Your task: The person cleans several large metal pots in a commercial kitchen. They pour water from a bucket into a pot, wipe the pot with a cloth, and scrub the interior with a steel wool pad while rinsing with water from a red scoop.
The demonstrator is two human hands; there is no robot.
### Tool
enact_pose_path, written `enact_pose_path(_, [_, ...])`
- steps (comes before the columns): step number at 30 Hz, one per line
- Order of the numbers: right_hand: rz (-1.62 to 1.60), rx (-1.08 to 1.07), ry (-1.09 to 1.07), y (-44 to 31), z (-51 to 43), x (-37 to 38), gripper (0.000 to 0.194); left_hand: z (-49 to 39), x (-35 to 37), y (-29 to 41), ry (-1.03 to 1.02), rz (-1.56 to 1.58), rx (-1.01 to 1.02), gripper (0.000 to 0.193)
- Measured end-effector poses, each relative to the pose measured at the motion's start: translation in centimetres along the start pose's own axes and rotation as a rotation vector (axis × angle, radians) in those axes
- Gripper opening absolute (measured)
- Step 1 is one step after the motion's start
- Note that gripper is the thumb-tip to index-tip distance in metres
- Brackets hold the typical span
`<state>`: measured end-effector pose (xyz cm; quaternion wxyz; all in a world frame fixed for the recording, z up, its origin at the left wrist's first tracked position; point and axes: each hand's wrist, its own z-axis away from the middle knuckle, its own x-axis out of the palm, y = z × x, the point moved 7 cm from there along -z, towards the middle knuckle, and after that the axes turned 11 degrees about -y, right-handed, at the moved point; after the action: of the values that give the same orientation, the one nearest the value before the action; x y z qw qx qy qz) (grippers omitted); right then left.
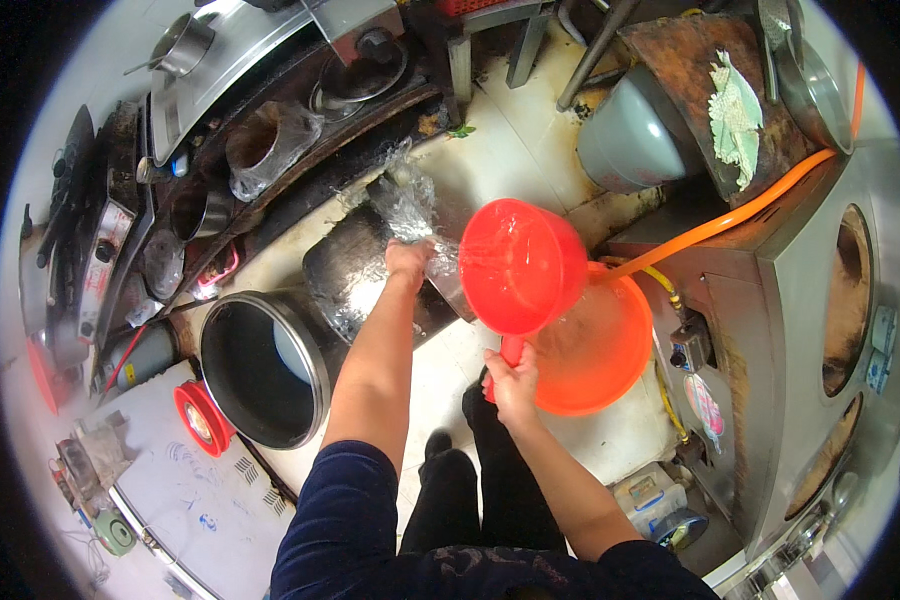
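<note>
My right hand [514, 381] grips the handle of a red plastic dipper [525, 262], which is tilted so that water streams out to the left. The water splashes over a flat metal piece [450, 289] beside my left hand [409, 262]. That hand is at the metal piece, but the splashing water hides its fingertips, so its hold is unclear. Under and behind it lies a wet, dark metal sheet or lid [352, 262]. An orange basin [592, 345] with cloudy water stands on the floor, partly below the dipper.
A large dark pot [262, 367] with a metal rim stands at left, near a white surface [195, 487]. An orange hose [727, 217] runs from the steel stove [765, 315] at right towards the basin. A grey bucket [630, 139] is behind. Shelving with pots lines the upper left.
</note>
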<state>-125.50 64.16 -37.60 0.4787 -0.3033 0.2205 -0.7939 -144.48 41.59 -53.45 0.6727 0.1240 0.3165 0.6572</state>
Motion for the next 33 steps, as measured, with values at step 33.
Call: enact_pose_path(33, [0.211, 0.052, 0.378, 6.5, 4.0, -24.5, 0.038, -0.4, -8.4, -3.7, -0.116, 0.110, -0.102, 0.057])
